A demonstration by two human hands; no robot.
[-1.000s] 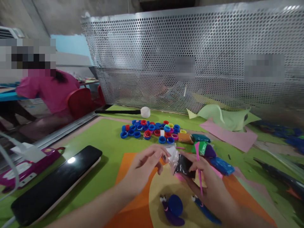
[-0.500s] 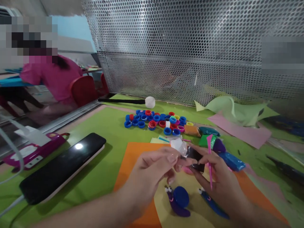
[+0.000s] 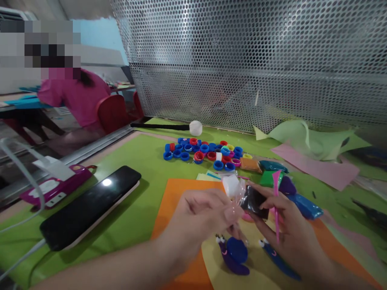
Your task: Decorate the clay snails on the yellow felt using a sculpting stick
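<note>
My right hand grips a small packet of black clay in clear wrapping. A pink modelling tool is also tucked between its fingers. Just left of the packet, my left hand is closed, thumb against forefinger; whatever it pinches is too small to make out. Beneath the hands, a purple snail figure with a blue cap-like shell lies on pale yellow paper. A second blue figure with eyes is partly covered by my right hand.
Many bottle caps lie behind the hands, beside coloured clay packets. An orange sheet is under the yellow paper. A black power bank-like block and a purple power strip sit left. A perforated metal panel stands behind; a person in pink sits beyond.
My left hand has drawn slightly away from the black clay packet, which now shows more fully in my right hand. The whole view has shifted a little to the left.
</note>
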